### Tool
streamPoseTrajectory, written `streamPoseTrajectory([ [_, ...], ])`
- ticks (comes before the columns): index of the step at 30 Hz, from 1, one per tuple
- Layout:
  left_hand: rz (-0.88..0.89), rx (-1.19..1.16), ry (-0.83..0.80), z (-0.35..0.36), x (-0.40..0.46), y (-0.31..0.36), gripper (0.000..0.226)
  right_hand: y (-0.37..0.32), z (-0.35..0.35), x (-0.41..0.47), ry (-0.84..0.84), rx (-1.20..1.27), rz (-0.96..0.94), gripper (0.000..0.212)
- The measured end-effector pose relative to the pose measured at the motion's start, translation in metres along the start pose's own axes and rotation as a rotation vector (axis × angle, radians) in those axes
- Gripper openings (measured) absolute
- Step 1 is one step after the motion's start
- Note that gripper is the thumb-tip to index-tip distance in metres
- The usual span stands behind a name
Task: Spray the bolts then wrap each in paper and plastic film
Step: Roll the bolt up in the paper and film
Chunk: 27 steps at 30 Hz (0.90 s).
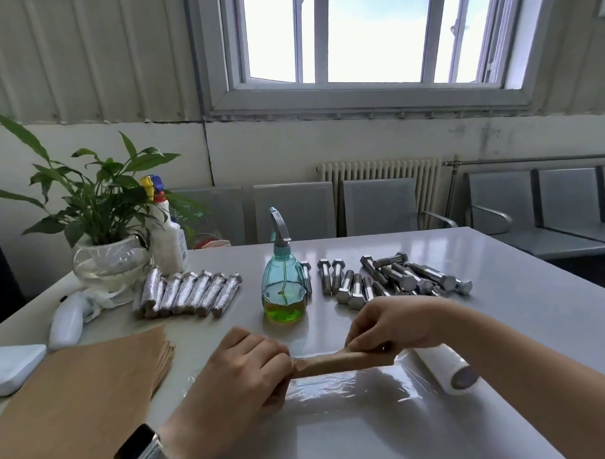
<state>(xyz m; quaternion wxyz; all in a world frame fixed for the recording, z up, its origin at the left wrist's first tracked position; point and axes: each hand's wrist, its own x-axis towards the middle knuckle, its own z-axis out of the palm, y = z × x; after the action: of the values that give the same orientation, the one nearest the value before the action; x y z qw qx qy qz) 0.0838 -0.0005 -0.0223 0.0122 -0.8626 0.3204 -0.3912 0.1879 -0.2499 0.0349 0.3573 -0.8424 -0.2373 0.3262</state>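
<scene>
Paper-wrapped bolt (340,362) lies crosswise on a sheet of plastic film (351,389) spread over the white table (502,291), near its front edge. Left hand (246,372) curls its fingers around the bolt's left end, and right hand (390,324) pinches the right end. Film roll (445,368) sits just right of them. Behind stand a spray bottle (283,281), bare bolts (381,278) to its right and finished bundles (190,293) to its left, with brown paper sheets (84,391) at front left.

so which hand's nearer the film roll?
Right. The right hand grips the paper-wrapped bolt at its right end, just left of the film roll. The left hand holds the bolt's far end, a full bolt-length further away.
</scene>
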Motion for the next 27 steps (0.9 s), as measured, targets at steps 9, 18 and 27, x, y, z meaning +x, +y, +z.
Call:
streamPoseTrajectory([
  [9,-0.023,0.025,-0.051,-0.001,0.000,-0.004,0.010,-0.006,0.017,-0.007,0.375,-0.627,-0.254,0.007],
  [18,-0.036,-0.017,-0.183,0.002,0.001,0.000,0.004,0.020,0.048,-0.004,0.572,-0.772,-0.428,0.023],
  [27,-0.182,-0.135,-0.275,0.001,-0.001,0.004,0.012,0.042,0.066,0.000,0.669,-0.639,-0.462,0.016],
])
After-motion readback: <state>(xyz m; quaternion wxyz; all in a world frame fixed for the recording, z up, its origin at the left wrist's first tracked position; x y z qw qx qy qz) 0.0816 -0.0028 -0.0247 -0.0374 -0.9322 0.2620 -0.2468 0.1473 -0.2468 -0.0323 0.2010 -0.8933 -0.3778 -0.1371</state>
